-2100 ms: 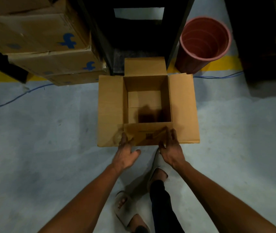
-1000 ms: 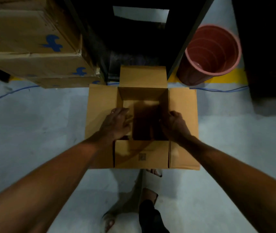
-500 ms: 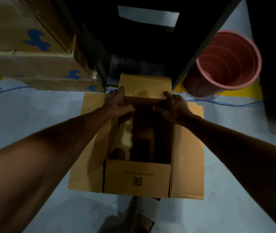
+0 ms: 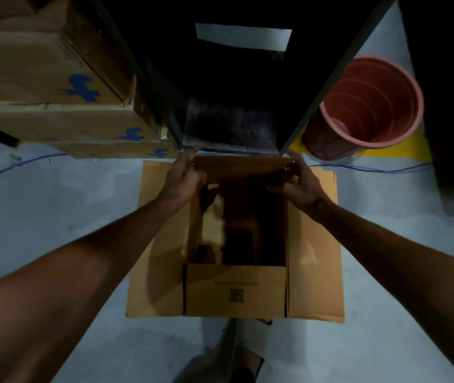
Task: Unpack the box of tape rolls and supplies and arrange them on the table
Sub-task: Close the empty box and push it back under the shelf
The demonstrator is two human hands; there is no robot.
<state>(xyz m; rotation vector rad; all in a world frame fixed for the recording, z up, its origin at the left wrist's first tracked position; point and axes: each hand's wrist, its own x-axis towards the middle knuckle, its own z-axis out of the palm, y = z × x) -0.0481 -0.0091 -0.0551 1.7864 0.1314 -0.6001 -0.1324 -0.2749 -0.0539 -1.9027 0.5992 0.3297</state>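
Observation:
An open brown cardboard box (image 4: 314,258) sits on the grey floor below me, its side and near flaps spread outward. A QR code is printed on the near flap (image 4: 235,293). The inside is dark and shadowed; I cannot make out any contents. My left hand (image 4: 183,179) grips the left corner of the far flap (image 4: 243,165), fingers curled over its edge. At the right corner of that flap, my right hand (image 4: 300,183) holds it the same way. The far flap is tilted up from the floor.
Stacked cardboard boxes (image 4: 54,87) with blue logos stand at the back left. A dark shelf frame (image 4: 234,78) rises just behind the box. A red plastic bucket (image 4: 366,106) stands at the back right on a yellow floor line. A blue cable (image 4: 372,168) crosses the floor.
My hands went from the near flap, across the box's side edges, to the far flap and now grip its two corners. The flap has lifted, and my view has moved closer over the box.

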